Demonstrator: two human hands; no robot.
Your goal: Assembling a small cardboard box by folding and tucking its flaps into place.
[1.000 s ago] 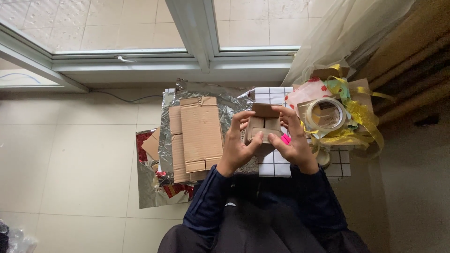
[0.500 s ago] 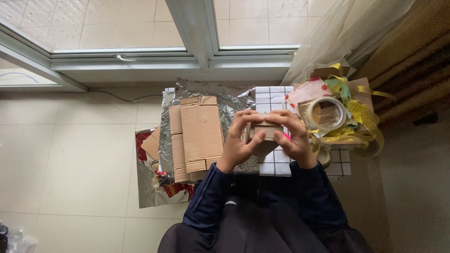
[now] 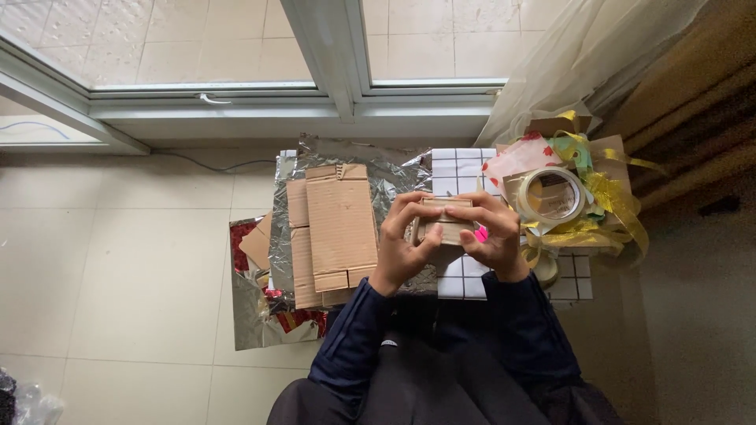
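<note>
Hands: left hand (image 3: 400,245) and right hand (image 3: 490,236) both clamped on a small cardboard box (image 3: 442,224), one at each side, fingers curled over its top edge.
Box: held up between the hands, above a white gridded sheet (image 3: 457,169).
Left of hands: flattened cardboard (image 3: 335,228) lying on silver foil (image 3: 394,177).
Right of hands: tape roll (image 3: 551,195) amid yellow ribbon (image 3: 610,197).
Setting: tiled floor (image 3: 118,267) below a window (image 3: 331,47).
</note>
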